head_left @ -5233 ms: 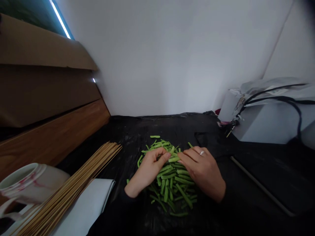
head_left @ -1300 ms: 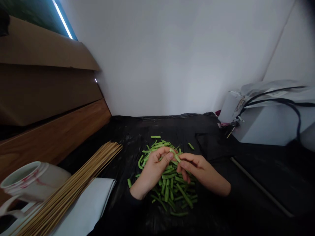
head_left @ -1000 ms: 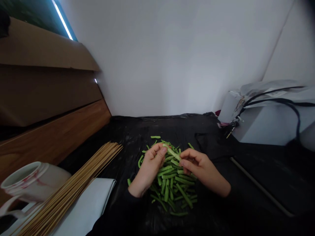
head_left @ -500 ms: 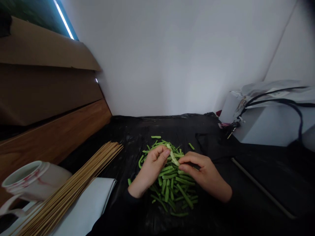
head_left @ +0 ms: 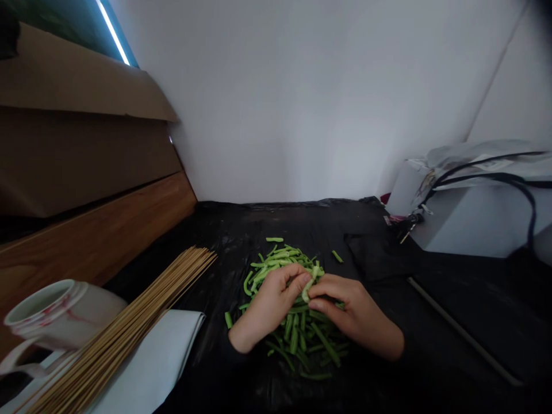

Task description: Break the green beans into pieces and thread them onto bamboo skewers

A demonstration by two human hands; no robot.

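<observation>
A heap of cut green bean pieces (head_left: pixel 302 339) lies on a black plastic sheet (head_left: pixel 259 230). Both hands hover over the heap. My left hand (head_left: pixel 269 305) and my right hand (head_left: pixel 351 313) pinch the same pale green bean piece (head_left: pixel 308 286) between their fingertips, the left from the left side and the right from the right. The piece stands nearly upright between them. Both hands are closed around it.
A bundle of bamboo skewers (head_left: pixel 129 328) lies at the left on a white sheet (head_left: pixel 159 356). A white cup with red marks (head_left: pixel 47 307) stands at the far left. A white box with black cables (head_left: pixel 474 213) stands at the right. Wooden panels (head_left: pixel 95 241) line the left wall.
Both hands have sunk a little toward the heap with the bean piece. The piece has turned from slanting to nearly upright, and the fingertips have come closer together.
</observation>
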